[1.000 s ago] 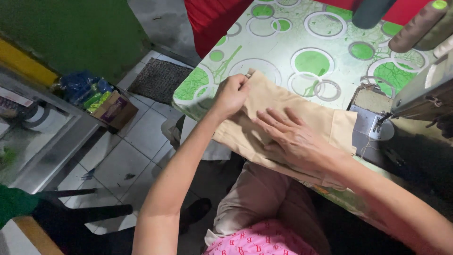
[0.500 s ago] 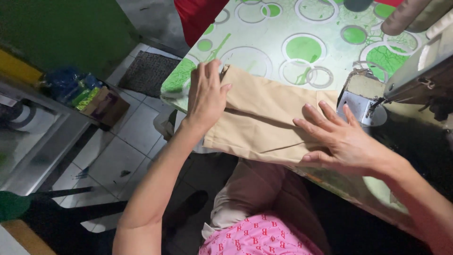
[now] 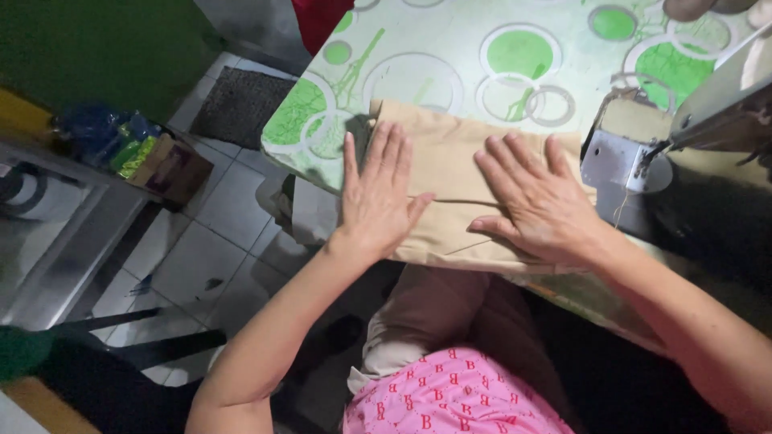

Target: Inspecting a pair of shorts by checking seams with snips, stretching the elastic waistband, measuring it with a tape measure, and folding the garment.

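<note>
A folded piece of tan fabric (image 3: 450, 165) lies on a table covered with a white cloth patterned in green circles (image 3: 418, 56). My left hand (image 3: 378, 197) rests flat on the fabric's left part, fingers spread. My right hand (image 3: 535, 201) presses flat on its right part, fingers apart. Neither hand grips anything. To the right, the sewing machine (image 3: 716, 96) stands at the fabric's end, its needle area (image 3: 627, 157) just beyond my right fingertips.
Another person's fingers (image 3: 708, 8) show at the top right edge. A dark floor mat (image 3: 241, 100) and a box with bright packets (image 3: 153, 157) sit on the white tiled floor at left, beside a metal frame (image 3: 72, 241). My lap is under the table edge.
Both hands slid over the fabric and now lie flat side by side. One second ago my left hand pinched the fabric's far corner; it has let go. The view has moved closer.
</note>
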